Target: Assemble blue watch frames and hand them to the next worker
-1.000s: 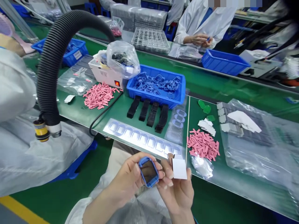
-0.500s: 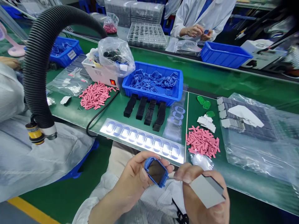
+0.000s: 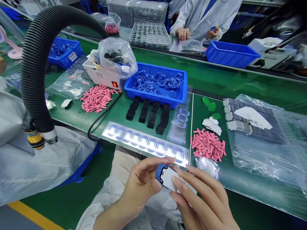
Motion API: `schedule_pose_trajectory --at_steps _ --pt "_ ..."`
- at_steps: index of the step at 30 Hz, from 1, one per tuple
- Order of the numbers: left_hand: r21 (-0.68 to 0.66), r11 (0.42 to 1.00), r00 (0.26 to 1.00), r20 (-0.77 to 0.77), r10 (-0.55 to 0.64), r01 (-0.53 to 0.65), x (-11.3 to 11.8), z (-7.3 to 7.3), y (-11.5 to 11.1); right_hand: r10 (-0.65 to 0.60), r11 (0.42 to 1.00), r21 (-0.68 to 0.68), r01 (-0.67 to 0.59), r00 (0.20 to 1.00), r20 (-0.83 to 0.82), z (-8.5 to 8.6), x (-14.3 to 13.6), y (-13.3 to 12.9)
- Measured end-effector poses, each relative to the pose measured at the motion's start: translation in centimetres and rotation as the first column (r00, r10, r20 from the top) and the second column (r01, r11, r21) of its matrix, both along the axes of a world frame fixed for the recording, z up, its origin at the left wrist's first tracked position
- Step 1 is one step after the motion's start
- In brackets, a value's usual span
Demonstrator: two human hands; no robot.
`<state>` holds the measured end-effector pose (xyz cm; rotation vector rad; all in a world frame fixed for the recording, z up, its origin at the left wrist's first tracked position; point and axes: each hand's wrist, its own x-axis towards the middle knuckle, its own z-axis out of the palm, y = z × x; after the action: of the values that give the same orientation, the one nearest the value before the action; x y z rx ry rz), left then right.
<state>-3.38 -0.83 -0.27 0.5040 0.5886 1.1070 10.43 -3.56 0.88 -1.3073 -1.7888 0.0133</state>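
My left hand (image 3: 139, 187) grips a small blue plastic frame (image 3: 159, 174) between thumb and fingers, below the table's front edge. Against the frame lies a flat white card (image 3: 169, 179), its far end hidden by fingers. My right hand (image 3: 206, 195) has its thumb and fingertips on that card, from the right side. Just beyond both hands, a clear strip of oval lens-like pieces (image 3: 144, 142) lies along the table edge. A heap of pink strips (image 3: 208, 145) is near the right hand, with a few white cards (image 3: 212, 125) behind it.
A blue bin (image 3: 155, 92) holds many blue frames, with black stacks (image 3: 153, 115) before it. A black hose (image 3: 33, 73) arches over the left side. Another pink heap (image 3: 97, 98) lies left; bagged grey pieces (image 3: 261, 127) lie right. A co-worker (image 3: 203, 19) sits opposite.
My right hand has brought the white card leftward onto the blue frame, and the frame has turned, so its dark face no longer shows. The co-worker's hands have moved apart.
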Motion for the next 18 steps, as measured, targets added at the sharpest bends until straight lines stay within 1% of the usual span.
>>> schedule_pose_trajectory --at_steps 3,6,9,11,12,14,15,16,17,18 --pt "-0.023 1.0 1.0 0.023 0.007 -0.007 0.6 -0.4 -0.1 -0.008 1.0 0.02 0.007 0.999 0.044 -0.2 0.2 0.2" --pt "-0.08 0.997 0.999 0.042 0.026 -0.023 1.2 -0.8 -0.1 0.054 0.998 0.033 -0.056 0.997 0.057 -0.8 0.6 0.4" --pt "-0.192 0.981 0.997 0.063 0.042 -0.029 1.3 -1.2 -0.1 0.129 0.991 -0.039 -0.125 0.987 0.101 -1.4 0.8 0.3" --pt "-0.285 0.958 0.995 0.093 0.044 -0.016 1.3 -1.4 -0.1 0.173 0.982 -0.097 -0.161 0.976 0.129 -1.6 0.8 0.2" --pt "-0.327 0.945 0.993 0.108 0.037 0.001 1.2 -1.4 -0.1 0.202 0.975 -0.119 -0.189 0.973 0.111 -1.7 0.9 0.2" --pt "-0.395 0.918 0.991 0.135 0.013 0.042 1.0 -1.6 -0.3 0.228 0.964 -0.144 -0.224 0.974 0.015 -2.0 1.6 0.6" --pt "-0.416 0.907 0.989 0.147 -0.006 0.068 0.8 -1.7 -0.3 0.202 0.969 -0.137 -0.205 0.979 -0.036 -2.2 2.3 1.0" --pt "-0.431 0.898 0.988 0.154 -0.025 0.09 0.6 -1.8 -0.4 0.139 0.982 -0.12 -0.147 0.988 -0.069 -2.5 3.1 1.7" --pt "-0.44 0.892 0.987 0.156 -0.038 0.104 0.4 -2.0 -0.5 0.035 0.994 -0.104 -0.041 0.997 -0.063 -2.9 4.2 2.5" --pt "-0.445 0.888 0.987 0.156 -0.045 0.111 0.2 -2.1 -0.6 -0.092 0.993 -0.081 0.089 0.995 -0.034 -3.3 5.4 3.6"
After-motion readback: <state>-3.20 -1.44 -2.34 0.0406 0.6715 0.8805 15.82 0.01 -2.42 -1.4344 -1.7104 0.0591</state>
